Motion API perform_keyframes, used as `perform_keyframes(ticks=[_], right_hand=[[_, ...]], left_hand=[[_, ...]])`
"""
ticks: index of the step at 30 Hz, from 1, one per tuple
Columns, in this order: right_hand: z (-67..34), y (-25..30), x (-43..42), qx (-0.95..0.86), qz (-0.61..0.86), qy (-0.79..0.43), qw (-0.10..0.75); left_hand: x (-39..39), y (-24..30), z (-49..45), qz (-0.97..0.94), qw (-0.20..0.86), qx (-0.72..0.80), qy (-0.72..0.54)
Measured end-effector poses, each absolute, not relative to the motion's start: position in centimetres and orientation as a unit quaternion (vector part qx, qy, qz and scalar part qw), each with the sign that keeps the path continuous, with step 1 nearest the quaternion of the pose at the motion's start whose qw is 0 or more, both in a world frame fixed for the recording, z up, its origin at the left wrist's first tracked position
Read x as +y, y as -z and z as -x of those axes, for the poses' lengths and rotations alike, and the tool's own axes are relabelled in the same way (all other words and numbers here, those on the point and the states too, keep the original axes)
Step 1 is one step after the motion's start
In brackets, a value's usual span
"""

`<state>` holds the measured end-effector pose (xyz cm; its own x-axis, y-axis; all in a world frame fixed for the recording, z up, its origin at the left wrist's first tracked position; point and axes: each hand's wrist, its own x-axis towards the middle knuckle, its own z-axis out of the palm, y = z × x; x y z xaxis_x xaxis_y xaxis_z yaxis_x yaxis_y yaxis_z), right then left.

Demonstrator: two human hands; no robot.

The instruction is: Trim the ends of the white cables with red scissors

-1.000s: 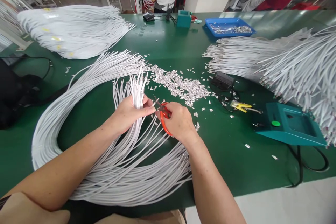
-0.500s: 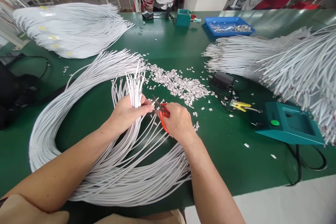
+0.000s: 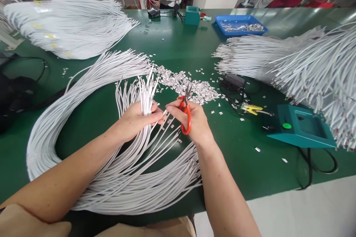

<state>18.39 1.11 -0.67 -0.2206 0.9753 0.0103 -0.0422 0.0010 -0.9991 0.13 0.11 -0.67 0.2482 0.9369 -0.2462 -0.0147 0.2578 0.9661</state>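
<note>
My left hand (image 3: 139,117) is closed round a bunch of white cables (image 3: 146,98), whose ends stick up above the fist. My right hand (image 3: 194,118) holds scissors with orange handles (image 3: 187,120); the blades point up and away from me. Thumb and forefinger of that hand pinch towards a cable end beside the left fingertips; whether they grip it is too small to tell. Below both hands more loose white cables (image 3: 133,189) lie in a curve, their ends under my right wrist. Just beyond the hands is a heap of small silvery-white scraps (image 3: 191,87).
Cable bundles lie at the back left (image 3: 69,26) and right (image 3: 311,66). A teal device (image 3: 303,127) with a green button, yellow-handled pliers (image 3: 251,109) and a black adapter (image 3: 233,82) are on the right. A blue tray (image 3: 240,26) stands behind. Two people work beyond the table.
The scissors have swung upright in my right hand, their blades away from the cable. My right thumb and forefinger have come close to the left fingertips. The left hand keeps its bunch.
</note>
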Motion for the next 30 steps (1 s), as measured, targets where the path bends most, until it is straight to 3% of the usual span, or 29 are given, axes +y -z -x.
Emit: perform_keyframes(ticks=[10, 24, 30], right_hand=[[-17.1, 0.7, 0.6, -0.567, 0.479, -0.487, 0.461], [-17.8, 0.8, 0.9, -0.528, 0.436, -0.555, 0.472], [-17.2, 1.2, 0.9, -0.487, 0.448, -0.579, 0.477]], left_hand=[[0.2, 0.2, -0.4, -0.46, 0.602, 0.512, -0.405], [0.2, 0.3, -0.3, -0.464, 0.637, 0.477, -0.39], [0.0, 0.2, -0.6, -0.467, 0.603, 0.518, -0.388]])
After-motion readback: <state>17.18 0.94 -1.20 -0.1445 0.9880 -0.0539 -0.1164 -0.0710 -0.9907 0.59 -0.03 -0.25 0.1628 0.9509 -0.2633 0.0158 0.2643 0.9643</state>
